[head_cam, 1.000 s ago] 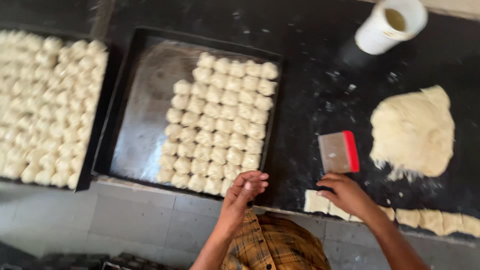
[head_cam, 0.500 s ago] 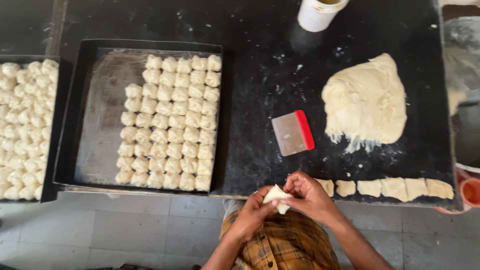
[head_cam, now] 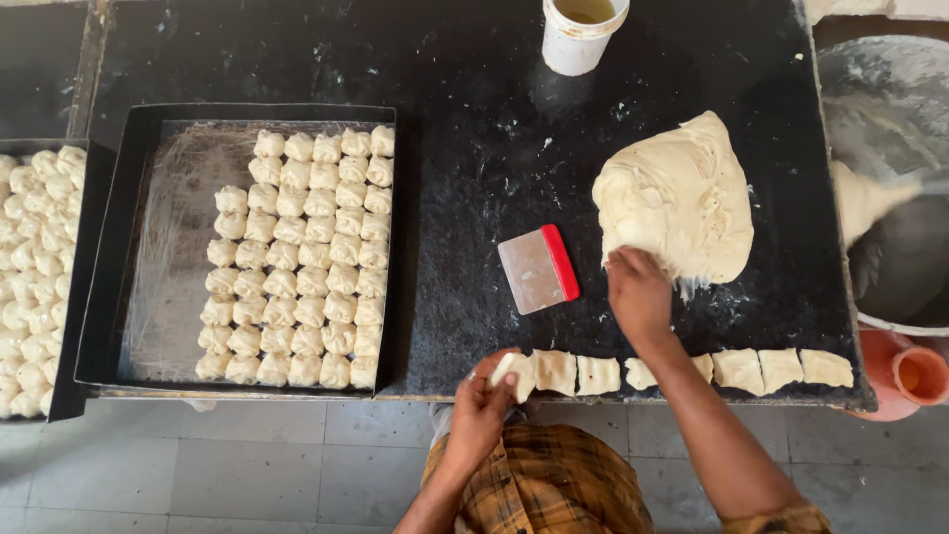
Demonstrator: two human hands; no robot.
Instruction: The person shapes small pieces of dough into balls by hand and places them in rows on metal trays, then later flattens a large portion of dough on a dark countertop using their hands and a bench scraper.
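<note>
My left hand (head_cam: pixel 481 403) holds a small piece of dough (head_cam: pixel 515 372) at the near edge of the black counter (head_cam: pixel 474 148). My right hand (head_cam: pixel 638 292) reaches forward and touches the lower left edge of the large dough mass (head_cam: pixel 682 198), fingers curled down. A row of cut dough squares (head_cam: pixel 741 369) lies along the counter's front edge under my right forearm. A scraper (head_cam: pixel 539 269) with a red handle lies flat just left of my right hand. A black tray (head_cam: pixel 133 257) on the left holds several rows of shaped dough pieces (head_cam: pixel 306 262).
A second tray (head_cam: pixel 69 396) full of dough pieces (head_cam: pixel 30 267) sits at the far left. A white cup of yellowish liquid (head_cam: pixel 583 30) stands at the back. A large metal bowl (head_cam: pixel 880 178) with dough is at the right, an orange container (head_cam: pixel 914 376) below it.
My hands, together folding a dough piece half a second ago, have parted: the right reached out to the big dough mass, the left kept the piece. The view shifted left.
</note>
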